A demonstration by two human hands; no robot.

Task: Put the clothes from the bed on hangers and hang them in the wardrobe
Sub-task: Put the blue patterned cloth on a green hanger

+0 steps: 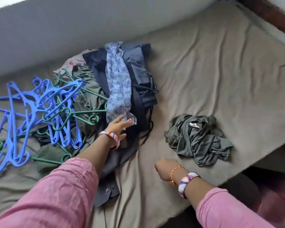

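Blue-patterned cloth tops the heap of dark clothes mid-bed; the left hand pinches its lower edge. At nine o'clock of the heap lies a tangle of blue and green hangers. At four o'clock a crumpled grey-green garment sits apart. The right hand, at six o'clock, is clenched on nothing. The wrinkled taupe sheet meets a pale wall at twelve.
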